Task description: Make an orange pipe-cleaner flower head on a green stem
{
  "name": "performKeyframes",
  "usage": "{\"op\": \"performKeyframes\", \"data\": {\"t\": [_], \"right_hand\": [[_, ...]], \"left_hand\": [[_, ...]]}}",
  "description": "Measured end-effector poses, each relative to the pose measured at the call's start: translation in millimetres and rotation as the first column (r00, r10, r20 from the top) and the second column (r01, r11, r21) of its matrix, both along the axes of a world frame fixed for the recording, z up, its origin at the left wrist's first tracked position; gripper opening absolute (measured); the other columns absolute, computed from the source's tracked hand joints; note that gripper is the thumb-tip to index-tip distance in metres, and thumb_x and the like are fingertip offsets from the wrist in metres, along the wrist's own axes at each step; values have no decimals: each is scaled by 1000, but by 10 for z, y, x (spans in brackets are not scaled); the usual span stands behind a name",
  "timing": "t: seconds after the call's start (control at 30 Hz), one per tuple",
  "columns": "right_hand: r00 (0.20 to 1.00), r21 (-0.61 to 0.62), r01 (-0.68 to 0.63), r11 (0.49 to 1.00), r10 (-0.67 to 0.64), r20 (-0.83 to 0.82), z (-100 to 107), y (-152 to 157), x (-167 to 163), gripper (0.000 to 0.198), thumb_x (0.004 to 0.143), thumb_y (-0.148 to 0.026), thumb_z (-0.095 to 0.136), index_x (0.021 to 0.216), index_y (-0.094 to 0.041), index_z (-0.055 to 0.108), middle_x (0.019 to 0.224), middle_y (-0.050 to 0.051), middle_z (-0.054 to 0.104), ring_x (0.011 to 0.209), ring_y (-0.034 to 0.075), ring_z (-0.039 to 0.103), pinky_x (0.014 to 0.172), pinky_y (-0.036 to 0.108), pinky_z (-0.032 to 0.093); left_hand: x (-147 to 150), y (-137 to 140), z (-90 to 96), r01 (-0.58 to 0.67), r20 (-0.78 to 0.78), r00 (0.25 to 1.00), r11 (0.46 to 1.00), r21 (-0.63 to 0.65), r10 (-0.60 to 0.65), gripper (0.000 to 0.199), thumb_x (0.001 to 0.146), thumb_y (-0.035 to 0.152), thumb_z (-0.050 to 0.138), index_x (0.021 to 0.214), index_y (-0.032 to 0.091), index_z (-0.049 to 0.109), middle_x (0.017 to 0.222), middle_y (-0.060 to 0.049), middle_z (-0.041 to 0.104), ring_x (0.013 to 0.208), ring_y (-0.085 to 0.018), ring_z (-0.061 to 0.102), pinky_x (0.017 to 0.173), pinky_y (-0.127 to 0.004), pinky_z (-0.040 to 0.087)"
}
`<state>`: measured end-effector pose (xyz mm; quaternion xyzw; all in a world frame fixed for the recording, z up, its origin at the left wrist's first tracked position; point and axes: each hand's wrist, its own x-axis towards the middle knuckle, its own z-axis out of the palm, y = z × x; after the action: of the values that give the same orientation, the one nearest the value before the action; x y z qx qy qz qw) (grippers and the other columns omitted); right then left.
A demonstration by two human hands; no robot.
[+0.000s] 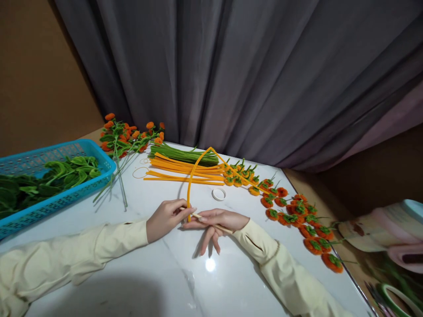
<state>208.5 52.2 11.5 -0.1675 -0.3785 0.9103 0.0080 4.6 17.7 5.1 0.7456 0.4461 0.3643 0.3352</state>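
My left hand (166, 221) is closed in a pinch on the lower end of a yellow-orange pipe cleaner (189, 189). This pipe cleaner rises from the fingers, bends sharply at the top and slopes down to the right. A thin pale wooden stick (224, 228) lies along my right hand (226, 218), gripped between thumb and forefinger, with its other fingers hanging loosely. The stick's tip meets the pipe cleaner between both hands. Just beyond the hands lie straight yellow-orange pipe cleaners (178, 166) and a white ring (219, 193), perhaps a tape roll.
A blue basket (66, 200) of green fuzzy leaves stands left. Behind are finished orange flowers (122, 137) and green stems (181, 154). Orange flower heads (295, 211) line the right side. Green tape (401, 299) lies lower right, beside a pale container (370, 226). A grey curtain (214, 79) hangs behind.
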Motion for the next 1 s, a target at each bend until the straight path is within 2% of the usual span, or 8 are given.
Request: {"op": "performKeyframes", "data": {"t": [0.23,0.4,0.7,1.0], "right_hand": [[999,11,26,1000,-26,21,23,-11,1,42,85,-31,54,124,-18,45,136,17,38,89,24,66,51,18,52],[998,24,44,999,-45,39,20,-16,4,41,85,-31,54,123,-17,47,135,18,39,86,24,67,52,20,53],[999,23,39,999,-39,11,20,-10,1,37,86,-30,53,121,-17,48,133,18,42,81,23,68,54,20,53],[999,15,31,999,-30,-22,-7,-5,-2,36,86,-29,53,121,-19,47,137,16,38,84,23,67,58,22,54]], "left_hand": [[-5,-5,-4,3,-8,1000,1000,10,-3,23,83,32,52,72,14,59,62,2,61,54,-7,51,54,-15,38],[0,-9,1,-8,-33,999,1000,15,8,25,83,34,51,69,14,56,57,3,58,49,-6,47,51,-14,37],[-11,-5,-37,-7,-85,996,1000,21,9,26,83,35,50,69,14,56,61,1,59,54,-7,49,54,-16,37],[-5,-9,-9,3,-66,998,1000,1,-3,28,84,36,48,66,15,50,53,5,50,49,-6,41,50,-15,34]]}}
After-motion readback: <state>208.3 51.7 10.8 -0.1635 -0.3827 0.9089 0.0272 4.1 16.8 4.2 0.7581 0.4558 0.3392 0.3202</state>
